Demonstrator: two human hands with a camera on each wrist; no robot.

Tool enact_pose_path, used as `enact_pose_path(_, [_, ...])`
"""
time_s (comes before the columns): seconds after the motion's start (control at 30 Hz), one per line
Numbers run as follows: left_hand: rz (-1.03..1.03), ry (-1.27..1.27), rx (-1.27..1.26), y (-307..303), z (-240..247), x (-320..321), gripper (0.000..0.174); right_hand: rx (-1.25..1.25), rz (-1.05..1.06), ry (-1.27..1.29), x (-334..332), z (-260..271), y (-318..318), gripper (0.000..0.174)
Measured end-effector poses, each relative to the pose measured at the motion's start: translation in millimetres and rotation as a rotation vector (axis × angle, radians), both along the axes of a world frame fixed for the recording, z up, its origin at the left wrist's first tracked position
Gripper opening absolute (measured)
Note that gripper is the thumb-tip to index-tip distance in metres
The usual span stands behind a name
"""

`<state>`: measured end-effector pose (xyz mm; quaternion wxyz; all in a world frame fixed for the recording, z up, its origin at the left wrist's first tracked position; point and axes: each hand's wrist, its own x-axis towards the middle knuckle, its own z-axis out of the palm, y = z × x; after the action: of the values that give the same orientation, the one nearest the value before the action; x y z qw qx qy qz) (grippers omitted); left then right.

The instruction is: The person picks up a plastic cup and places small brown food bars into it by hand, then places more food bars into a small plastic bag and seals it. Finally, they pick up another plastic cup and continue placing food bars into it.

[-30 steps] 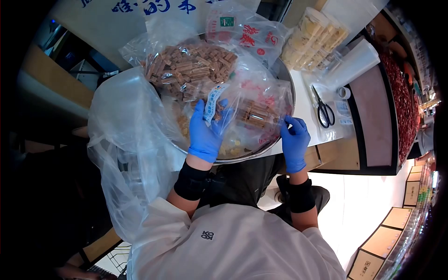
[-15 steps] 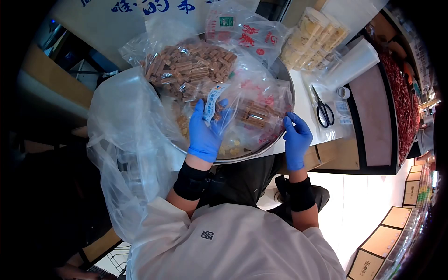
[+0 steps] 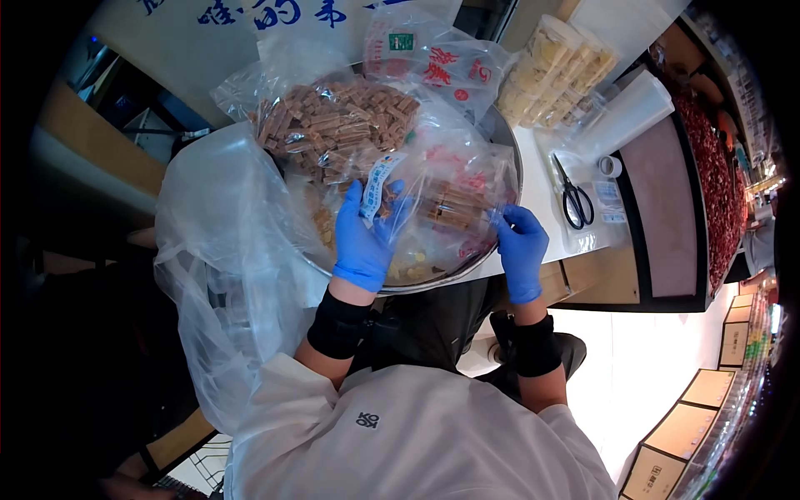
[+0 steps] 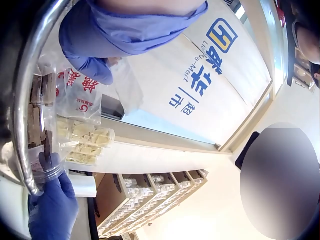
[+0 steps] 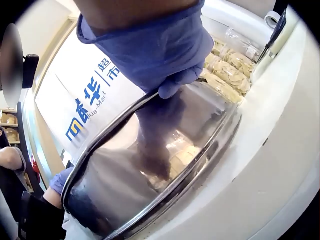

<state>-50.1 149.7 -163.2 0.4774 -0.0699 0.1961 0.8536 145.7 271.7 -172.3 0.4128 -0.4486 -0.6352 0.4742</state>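
Observation:
Over a wide metal pan (image 3: 500, 260), a clear plastic jar (image 3: 454, 207) with brown sticks lies on its side. My blue-gloved left hand (image 3: 364, 242) grips its left end, the thumb and fingers on either side of a blue-and-white label (image 3: 379, 187). My gloved right hand (image 3: 522, 250) pinches the jar's right end at the mouth, which shows as a round rim in the left wrist view, where the right hand (image 4: 54, 210) also appears. Behind the left hand, a clear bag of brown sticks (image 3: 333, 117) fills the pan's far side. The right wrist view shows mostly the pan's outer wall (image 5: 120, 170).
Clear tubs of yellow slices (image 3: 554, 71) stand behind the pan on the right. Black scissors (image 3: 577, 200), a roll of tape (image 3: 611, 167) and a plastic roll (image 3: 633, 112) lie on the white counter. A large clear plastic sheet (image 3: 221, 217) hangs at the left.
My right hand has shifted slightly right along the jar's end and come back left against it. The left hand keeps its hold, and the whole head view has drifted a little.

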Motion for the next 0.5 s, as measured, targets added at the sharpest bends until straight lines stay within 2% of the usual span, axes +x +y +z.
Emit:
enact_pose_path(0.07, [-0.004, 0.009, 0.005, -0.2, -1.1, 0.0, 0.035, -0.048, -0.001, -0.003, 1.2, -9.2, 3.6, 0.022])
enact_pose_path(0.13, [-0.008, 0.019, 0.012, 0.0, -4.2, -1.0, 0.034, 0.179, 0.159, -0.008, 6.2, -18.6, 11.9, 0.026])
enact_pose_path(0.17, [-0.015, 0.000, 0.037, -0.5, -8.0, -2.4, 0.031, 0.180, 0.159, -0.007, 8.6, -20.1, 16.4, 0.026])
enact_pose_path(0.23, [-0.022, -0.019, 0.063, -1.0, -8.7, -2.5, 0.029, 0.541, 0.387, -0.057, 9.0, -15.1, 20.3, 0.030])
enact_pose_path(0.27, [-0.024, -0.014, 0.060, -1.1, -6.9, -2.0, 0.030, 0.542, 0.387, -0.057, 13.5, -9.5, 17.9, 0.030])
enact_pose_path(0.33, [-0.026, -0.010, 0.057, -1.2, -6.3, -2.0, 0.030, 0.042, 0.357, -0.179, 20.2, 18.2, 4.9, 0.027])
enact_pose_path(0.37, [-0.028, -0.018, 0.059, -1.2, -6.9, -2.6, 0.030, 0.043, 0.359, -0.179, 19.6, 16.1, 5.5, 0.027])
enact_pose_path(0.43, [-0.030, -0.027, 0.061, -2.0, -6.8, -2.3, 0.030, -0.056, 0.167, 0.010, 17.7, 11.0, 5.6, 0.021])
enact_pose_path(0.5, [-0.035, -0.044, 0.063, -2.8, -4.3, -1.5, 0.031, -0.018, 0.107, 0.025, 15.1, 17.2, 0.1, 0.018])
